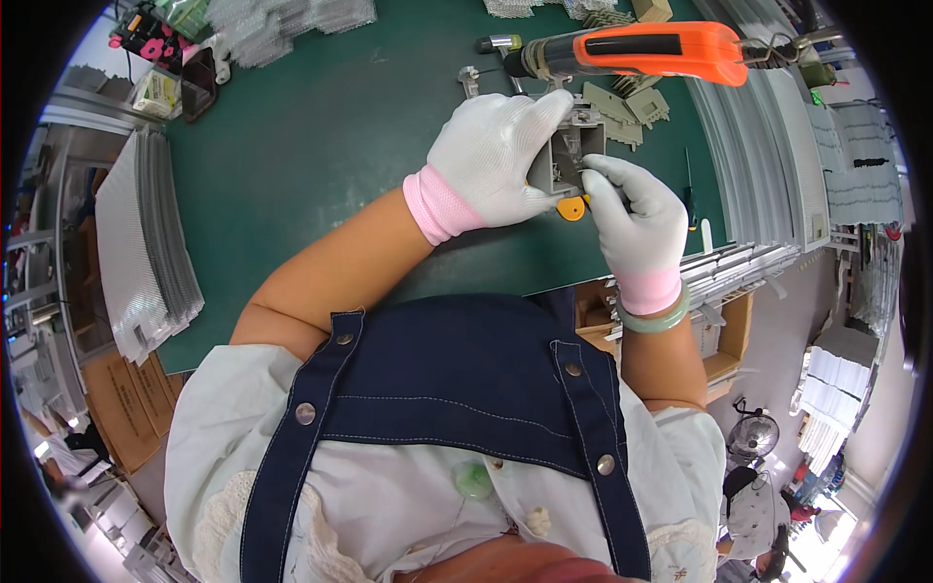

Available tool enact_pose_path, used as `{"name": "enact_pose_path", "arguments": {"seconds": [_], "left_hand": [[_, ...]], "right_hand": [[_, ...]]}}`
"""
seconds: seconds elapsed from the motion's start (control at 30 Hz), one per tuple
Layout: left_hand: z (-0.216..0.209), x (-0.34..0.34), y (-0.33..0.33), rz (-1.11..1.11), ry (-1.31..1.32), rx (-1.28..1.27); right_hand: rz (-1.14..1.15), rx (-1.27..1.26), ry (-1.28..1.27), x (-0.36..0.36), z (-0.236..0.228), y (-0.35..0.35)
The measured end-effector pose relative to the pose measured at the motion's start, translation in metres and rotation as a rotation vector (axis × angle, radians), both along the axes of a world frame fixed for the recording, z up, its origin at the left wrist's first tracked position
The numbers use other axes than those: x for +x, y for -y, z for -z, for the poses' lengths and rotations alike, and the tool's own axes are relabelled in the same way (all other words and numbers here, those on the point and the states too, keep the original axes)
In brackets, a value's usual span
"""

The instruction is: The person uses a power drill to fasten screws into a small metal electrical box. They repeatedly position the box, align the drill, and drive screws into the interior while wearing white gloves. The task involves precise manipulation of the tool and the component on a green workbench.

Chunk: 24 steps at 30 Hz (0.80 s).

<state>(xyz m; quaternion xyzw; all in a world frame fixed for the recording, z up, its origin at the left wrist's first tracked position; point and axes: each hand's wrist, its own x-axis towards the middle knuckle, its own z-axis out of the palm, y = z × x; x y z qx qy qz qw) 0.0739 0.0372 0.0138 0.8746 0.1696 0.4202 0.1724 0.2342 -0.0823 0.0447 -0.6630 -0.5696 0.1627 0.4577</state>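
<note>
My left hand (491,160), in a white glove with a pink cuff, grips a small grey box-shaped metal housing (561,173) from its left side. The open hollow of the housing faces me, and small metal parts show inside. At its right edge, my gloved right hand (637,209) pinches thumb and forefinger together; whatever lies between those fingertips is too small to make out. Just below the housing a round yellow-orange piece (571,208) shows. An orange and black power screwdriver (661,51) hangs beyond my hands, its dark tip pointing left.
Flat grey-green parts (622,112) lie behind my hands on the green tabletop (292,146). A thin screwdriver (690,189) lies at the right. Stacked pale panels (146,248) stand left, long strips (758,146) right. A phone (198,85) and clear plastic packs (282,24) sit far left.
</note>
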Motion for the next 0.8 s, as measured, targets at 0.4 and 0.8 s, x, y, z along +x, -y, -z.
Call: {"name": "enact_pose_path", "arguments": {"seconds": [0.4,0.8], "left_hand": [[-0.002,0.000,-0.001,0.023,-0.047,-0.103],[0.005,-0.001,-0.003,-0.002,-0.024,-0.047]], "right_hand": [[-0.229,0.143,1.088,0.006,-0.028,-0.005],[-0.348,0.145,0.912,0.018,-0.034,-0.011]]}}
